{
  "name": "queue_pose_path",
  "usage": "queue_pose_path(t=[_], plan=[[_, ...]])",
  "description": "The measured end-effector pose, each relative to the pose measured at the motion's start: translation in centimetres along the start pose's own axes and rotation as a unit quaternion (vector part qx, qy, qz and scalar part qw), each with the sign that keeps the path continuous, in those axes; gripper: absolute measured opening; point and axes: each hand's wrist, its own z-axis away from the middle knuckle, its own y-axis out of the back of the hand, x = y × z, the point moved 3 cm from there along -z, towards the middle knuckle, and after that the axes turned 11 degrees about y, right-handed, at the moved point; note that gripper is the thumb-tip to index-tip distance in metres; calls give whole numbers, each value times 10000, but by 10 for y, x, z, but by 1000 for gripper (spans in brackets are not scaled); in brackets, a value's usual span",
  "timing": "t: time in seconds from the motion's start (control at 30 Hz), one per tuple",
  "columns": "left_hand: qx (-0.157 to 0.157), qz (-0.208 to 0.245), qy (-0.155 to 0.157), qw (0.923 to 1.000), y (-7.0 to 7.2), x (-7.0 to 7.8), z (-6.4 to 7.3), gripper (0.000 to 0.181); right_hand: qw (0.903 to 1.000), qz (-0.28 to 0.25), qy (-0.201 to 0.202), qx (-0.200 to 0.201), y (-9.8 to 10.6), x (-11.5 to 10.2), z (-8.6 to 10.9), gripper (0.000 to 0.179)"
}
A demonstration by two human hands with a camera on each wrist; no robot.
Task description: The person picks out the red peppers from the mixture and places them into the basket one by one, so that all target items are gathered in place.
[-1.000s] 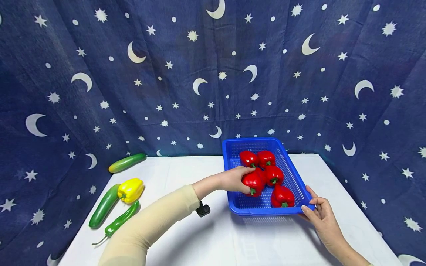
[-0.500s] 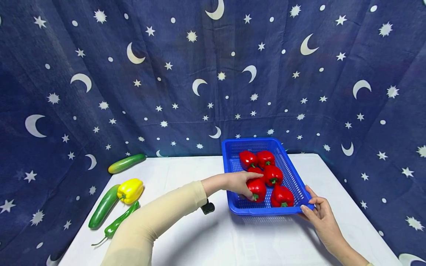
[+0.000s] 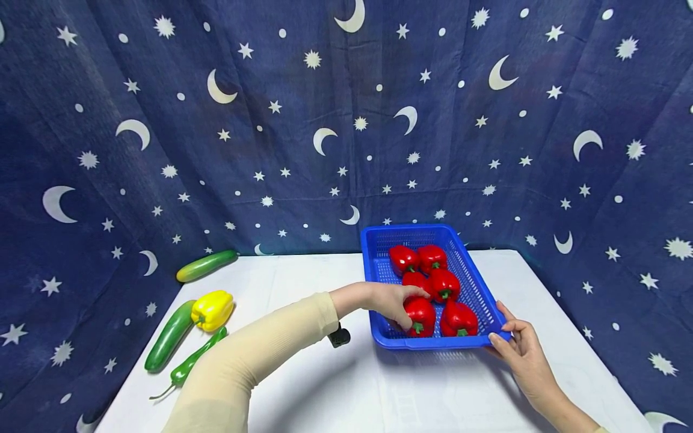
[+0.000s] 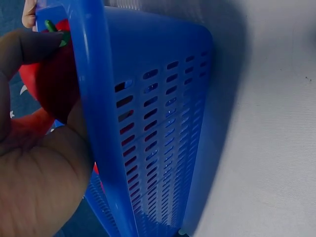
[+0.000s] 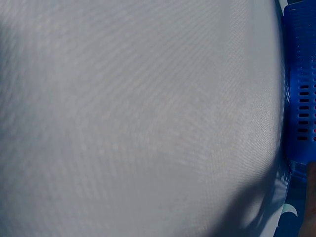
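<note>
A blue plastic basket (image 3: 444,343) with slotted walls stands on the white table and holds several red bell peppers. My left hand (image 3: 387,300) reaches over the basket's left rim and grips a red bell pepper (image 3: 421,317) in the near left corner. In the left wrist view, finger and thumb lie against that same pepper (image 4: 52,91), near its green stem, just inside the basket rim (image 4: 91,89). Another red bell pepper (image 3: 458,320) sits to its right. My right hand (image 3: 527,358) holds the basket's near right corner, thumb on the rim.
At the table's left lie a yellow bell pepper (image 3: 213,310), a long green chili pepper (image 3: 197,359) and two cucumbers, one nearer (image 3: 169,337) and one (image 3: 207,266) by the back edge. A dark blue curtain (image 3: 303,228) with moons and stars hangs behind the table.
My left hand has moved the red bell pepper toward the near side of the basket and slightly right, uncovering another pepper behind it. The right hand stays on the corner.
</note>
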Motion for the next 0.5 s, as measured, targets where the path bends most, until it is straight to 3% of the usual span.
queue_pose_path(t=[0.17,0.5], plan=[[57,-88,115,9999,-3,1,-4,82,10000,-29,-2,19,0,0,1,22],[432,-857,191,9952,-10,5,-14,83,10000,-18,-29,62,0,0,1,23]])
